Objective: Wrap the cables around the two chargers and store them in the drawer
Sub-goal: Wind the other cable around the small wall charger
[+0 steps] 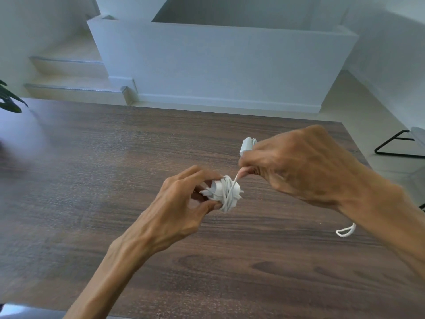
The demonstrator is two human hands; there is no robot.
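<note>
1. Nearest the camera, the left hand (184, 201) reached in from 7 o'clock, its thumb and curled fingers gripping a white charger (224, 192) just above the wooden table (92, 180).
2. White cable (230, 195) was wound in several turns around that charger, which sat near the middle of the view.
3. From the bundle, one taut strand ran up toward 1 o'clock into the right hand (299, 166).
4. That right hand came in from 4 o'clock, fingers curled, pinching the strand between thumb and fingertip.
5. A second white charger (247, 145) showed just past the right hand's knuckles, at 12 o'clock of it; whether the hand touched it I could not tell.
6. A loose white cable loop (345, 231) lay on the table under the right forearm, at 4 o'clock from the bundle.
7. At 9 o'clock, dark plant leaves (9, 100) edged into the view.
8. Beyond the table stood a white wall (218, 65) with steps (69, 74) at 11 o'clock.
9. A black metal frame (395, 146) stood on the floor at 3 o'clock.
</note>
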